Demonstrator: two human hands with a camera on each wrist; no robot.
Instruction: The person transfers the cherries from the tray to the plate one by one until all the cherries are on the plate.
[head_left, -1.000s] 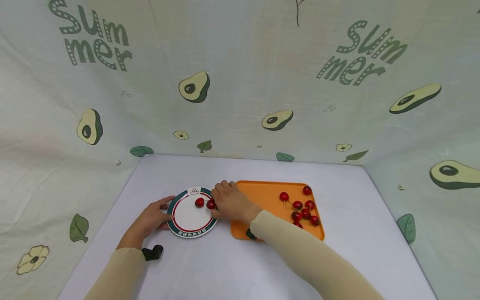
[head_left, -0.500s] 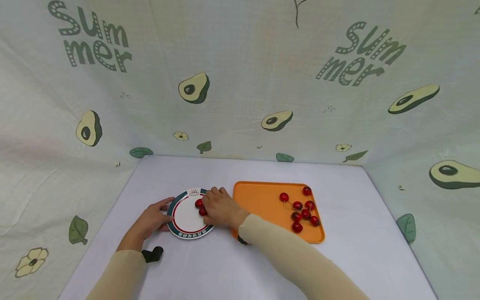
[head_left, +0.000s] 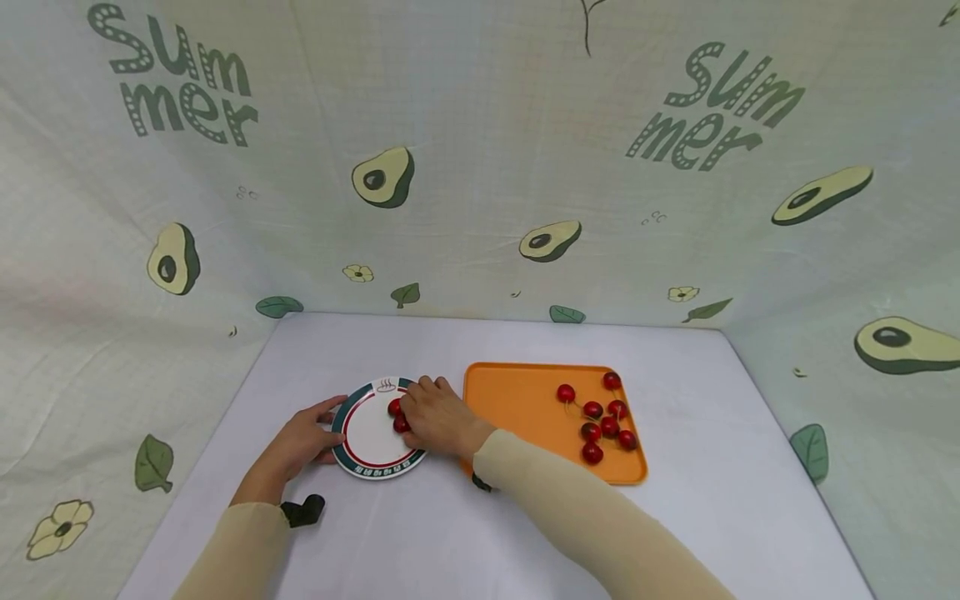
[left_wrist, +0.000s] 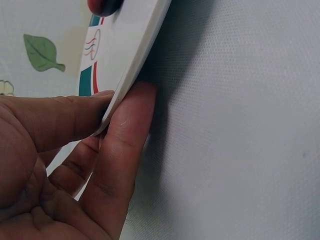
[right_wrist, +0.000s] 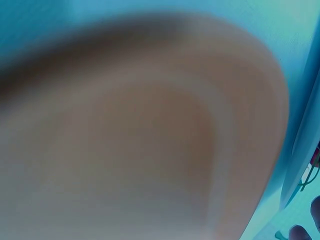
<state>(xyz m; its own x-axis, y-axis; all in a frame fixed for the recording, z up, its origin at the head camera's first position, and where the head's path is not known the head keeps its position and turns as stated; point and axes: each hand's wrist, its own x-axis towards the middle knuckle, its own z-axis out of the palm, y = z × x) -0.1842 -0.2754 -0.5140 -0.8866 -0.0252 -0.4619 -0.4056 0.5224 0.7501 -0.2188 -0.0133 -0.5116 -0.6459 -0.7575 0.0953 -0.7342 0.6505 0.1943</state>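
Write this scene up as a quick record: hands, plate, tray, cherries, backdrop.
Left hand: pinches the edge of the plate
Right hand: over the plate's right side, grip hidden
Plate cherries: two visible, beside the right hand
Orange tray: right of the plate
Tray cherries: eight visible
Backdrop: cloth printed with avocados, leaves and "Summer"

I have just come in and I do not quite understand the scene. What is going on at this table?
A person's left hand pinches the left edge of a round plate. The right hand is at the plate's right side, close against two red cherries; whether it grips one is hidden. To the right is an orange tray, with more cherries grouped toward its right side.
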